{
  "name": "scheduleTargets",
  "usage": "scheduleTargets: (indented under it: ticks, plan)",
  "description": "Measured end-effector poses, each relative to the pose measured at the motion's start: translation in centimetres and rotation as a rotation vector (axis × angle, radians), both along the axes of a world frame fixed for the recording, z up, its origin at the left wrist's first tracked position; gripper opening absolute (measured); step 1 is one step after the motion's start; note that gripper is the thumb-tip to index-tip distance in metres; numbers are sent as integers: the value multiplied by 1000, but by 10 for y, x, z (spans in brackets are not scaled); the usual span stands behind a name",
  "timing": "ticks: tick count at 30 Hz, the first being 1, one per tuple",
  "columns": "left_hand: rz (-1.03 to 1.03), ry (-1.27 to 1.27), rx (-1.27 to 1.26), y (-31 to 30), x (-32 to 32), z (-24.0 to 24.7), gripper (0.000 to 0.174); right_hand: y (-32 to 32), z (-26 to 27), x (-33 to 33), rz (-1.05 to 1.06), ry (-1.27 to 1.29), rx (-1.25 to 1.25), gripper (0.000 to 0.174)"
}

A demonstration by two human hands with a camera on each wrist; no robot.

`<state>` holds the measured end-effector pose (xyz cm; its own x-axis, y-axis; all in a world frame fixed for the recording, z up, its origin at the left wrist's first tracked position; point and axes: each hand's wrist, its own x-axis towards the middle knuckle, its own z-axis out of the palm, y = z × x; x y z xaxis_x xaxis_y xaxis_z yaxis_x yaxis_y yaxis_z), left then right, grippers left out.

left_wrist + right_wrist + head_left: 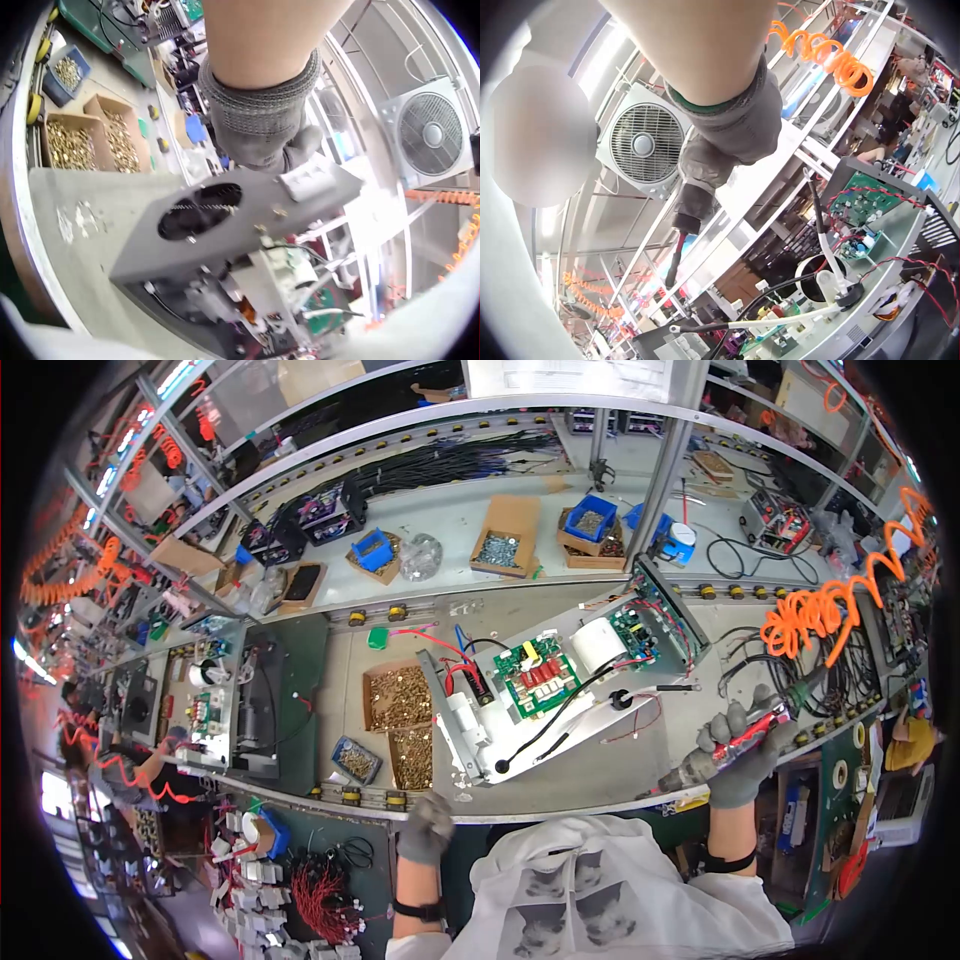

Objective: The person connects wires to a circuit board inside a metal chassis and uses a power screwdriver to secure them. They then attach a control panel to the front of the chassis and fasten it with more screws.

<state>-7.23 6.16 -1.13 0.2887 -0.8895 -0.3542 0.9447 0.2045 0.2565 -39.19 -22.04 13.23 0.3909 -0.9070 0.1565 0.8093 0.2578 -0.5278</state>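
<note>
My left hand point(428, 828), in a grey glove, is just above the bench's front edge with its fingers curled. Any small thing inside them is hidden. The left wrist view has this hand point(259, 127) overlapping the chassis's grey end panel point(262, 196). With my gloved right hand point(748, 768) I grip a red-and-grey power screwdriver point(752, 732), angled down to the left over the bench's right front. Its slim dark nose point(673, 268) points away in the right wrist view. Between the hands lies the open metal chassis point(478, 762), carrying green circuit boards point(538, 678), a white cylinder point(597, 644) and loose cables.
Left of the chassis are cardboard boxes of brass-coloured fasteners point(398, 698) and a small blue tray point(356, 760). Another chassis point(258, 710) stands farther left. An orange coiled hose point(800, 622) hangs at right above black cables point(845, 670). Parts boxes point(505, 550) line the back.
</note>
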Motion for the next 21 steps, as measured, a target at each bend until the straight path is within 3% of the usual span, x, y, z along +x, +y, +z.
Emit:
scheduleTargets:
  ticks: [2,4,5,11,15,21]
  plan:
    - [-265,-334,36,-3,-36,19,30,-6,1,9,23,42,-122,61]
    - [-393,-390,96,-24,-68,39,24,-5,7,26,64,57,-116,59]
    - [-405,-412,194,-44,-82,61,21,-4,6,33,107,43,-149,59]
    - [-417,-394,155,-106,-114,58,28,1,12,71,228,-66,-201,47]
    - [-428,-467,202,-115,-118,65,38,-2,2,76,269,-103,-196,46]
    - [-384,-282,127,-117,-117,55,38,-4,-4,80,271,-77,-174,44]
